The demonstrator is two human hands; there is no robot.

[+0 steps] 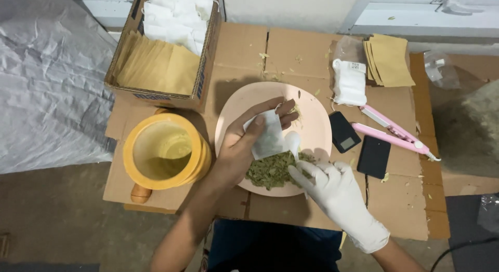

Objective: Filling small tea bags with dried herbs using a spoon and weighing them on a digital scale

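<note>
Small white paper sachet (268, 138) sits over the round pink plate (317, 116), pinched between bare left hand (244, 142) thumb and fingers. White-gloved right hand (332, 189) grips small white plastic scoop (292, 142), fingers closed, above dried green leaves (270, 170). Yellow plastic jug (163, 152) left of plate.

Cardboard box (161, 54) of brown envelopes top left, perhaps small black scale (344, 131) right

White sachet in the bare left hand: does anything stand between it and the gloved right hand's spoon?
Nothing visible does. The spoon in the right hand sits beside the sachet held by the left hand, above the dried leaves.
</note>
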